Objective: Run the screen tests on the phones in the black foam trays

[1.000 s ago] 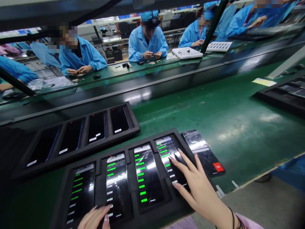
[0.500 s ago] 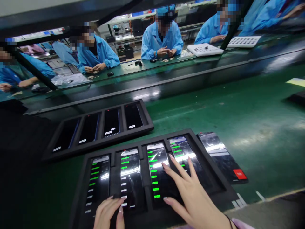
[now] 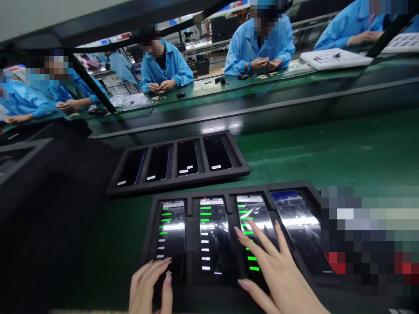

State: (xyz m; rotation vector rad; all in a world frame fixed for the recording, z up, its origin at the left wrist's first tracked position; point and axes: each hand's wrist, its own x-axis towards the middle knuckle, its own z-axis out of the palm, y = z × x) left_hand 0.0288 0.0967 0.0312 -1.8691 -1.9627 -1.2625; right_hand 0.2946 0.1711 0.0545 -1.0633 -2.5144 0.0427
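Since the earlier frame, the view had swung to the right, so the trays and both hands sat nearer the middle of the head camera picture I was watching. Four phones lay side by side in a near black foam tray (image 3: 229, 190) on a green tabletop (image 3: 343, 161). The leftmost phone (image 3: 172, 231), second phone (image 3: 214, 235), and third phone (image 3: 253, 218) showed columns of bright green bars and small white text. The fourth phone (image 3: 301, 231) was dark with a glare across its glass. My left hand (image 3: 149, 283) sat at the bottom edge, with its left fingers (image 3: 153, 268) loosely curved at the lower end of the leftmost phone. My right hand (image 3: 278, 270) was spread wide, with its right fingers (image 3: 262, 237) laid over the third phone. Neither hand was clenched or grasping anything. Beyond them, a far black foam tray (image 3: 176, 183) held four dark phones (image 3: 188, 158). A pixelated patch (image 3: 369, 235) hid the area right of the near tray. Across the belt, workers in blue smocks (image 3: 258, 48) bent over small parts beside a white tray (image 3: 335, 59).
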